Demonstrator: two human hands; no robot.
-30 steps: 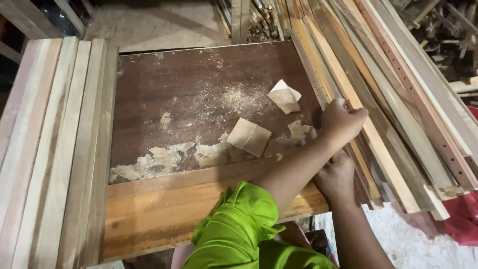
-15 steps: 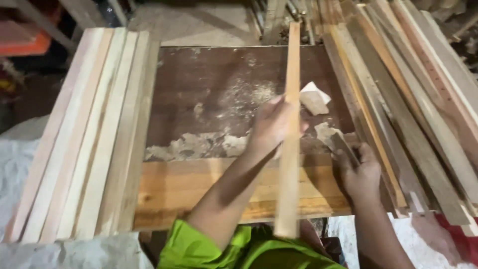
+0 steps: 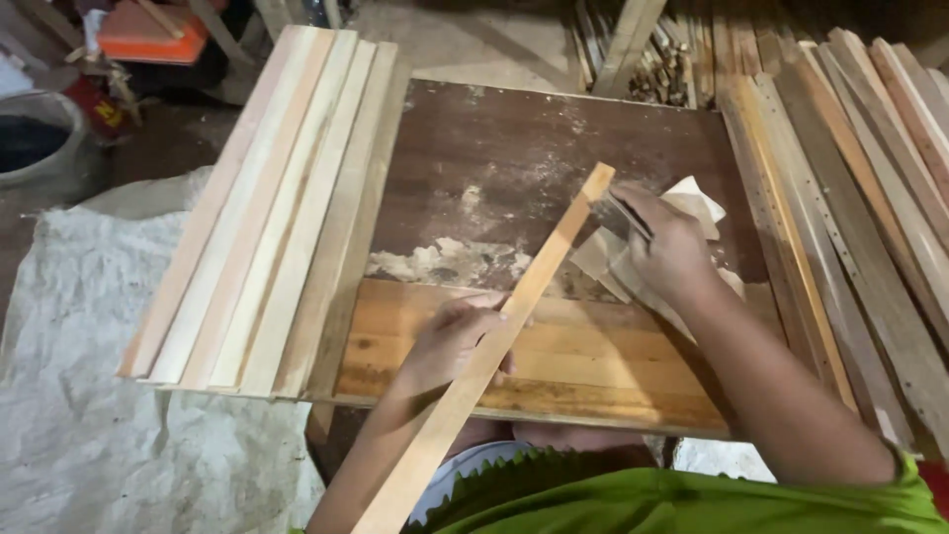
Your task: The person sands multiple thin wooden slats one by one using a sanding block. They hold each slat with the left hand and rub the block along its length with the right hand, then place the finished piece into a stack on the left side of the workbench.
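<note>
A: Item one, what is in the hands?

B: Left hand (image 3: 457,341): fingers wrapped round a long pale wooden strip (image 3: 494,351), gripping it near its middle. The strip runs aslant from the lower edge of the view, over the front of the worktable (image 3: 554,148), to an upper end near the table's centre. Right hand (image 3: 670,252): clenched on a small dark flat piece (image 3: 621,216), held against the strip's upper end; whether it is a folded sheet or a tool, I cannot tell.

A: Item two, loose sheets?

B: Tan squares of sandpaper (image 3: 697,203) lie under and just beside the right hand, on the dark board, with pale sawdust (image 3: 440,262) spread to their left.

A: Item three, stock?

B: One stack of pale strips (image 3: 267,208) lies side by side along the table's left edge. A second lot of strips (image 3: 840,188), redder and browner, leans along the right.

A: Item four, containers, packages, labels?

B: An orange, boxy case (image 3: 148,35) sits at the upper left, beyond the table. Below it stands a red object (image 3: 104,109) bearing a small yellow mark, too small to make out. A grey round tub (image 3: 40,143) sits at the far left. White sacking (image 3: 89,376) covers the floor at lower left.
</note>
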